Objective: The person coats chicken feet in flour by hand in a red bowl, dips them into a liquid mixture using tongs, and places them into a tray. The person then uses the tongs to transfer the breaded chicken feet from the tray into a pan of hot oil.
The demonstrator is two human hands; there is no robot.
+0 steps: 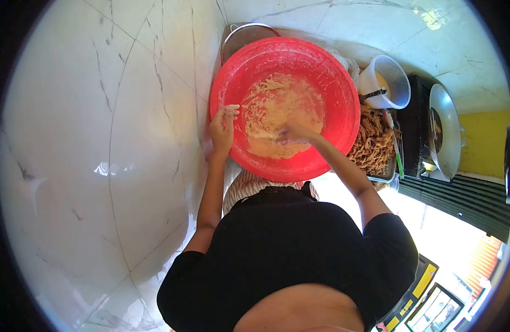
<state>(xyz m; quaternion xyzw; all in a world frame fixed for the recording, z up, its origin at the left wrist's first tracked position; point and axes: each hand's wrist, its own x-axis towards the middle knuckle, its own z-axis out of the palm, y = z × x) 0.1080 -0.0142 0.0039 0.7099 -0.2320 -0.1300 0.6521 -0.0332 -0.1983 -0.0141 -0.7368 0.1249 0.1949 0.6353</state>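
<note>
A large red basin (343,99) holds pale yellowish flour (282,94), spread in a loose, uneven layer with powder dusted up the walls. Over the basin's left rim is my left hand (224,126), its floury fingers slightly bent and a little apart, holding nothing that I can see. My right hand (292,131) reaches down into the flour near the middle. Motion smears its fingers, and whether anything is in them cannot be made out.
Right of the basin, a tray of brown fried pieces (371,144) carries green-handled tongs (399,160). Behind it stands a translucent tub (398,83), and further right a wide metal wok (446,133). A metal pot (246,34) sits behind the basin; a tiled wall (150,138) borders the left.
</note>
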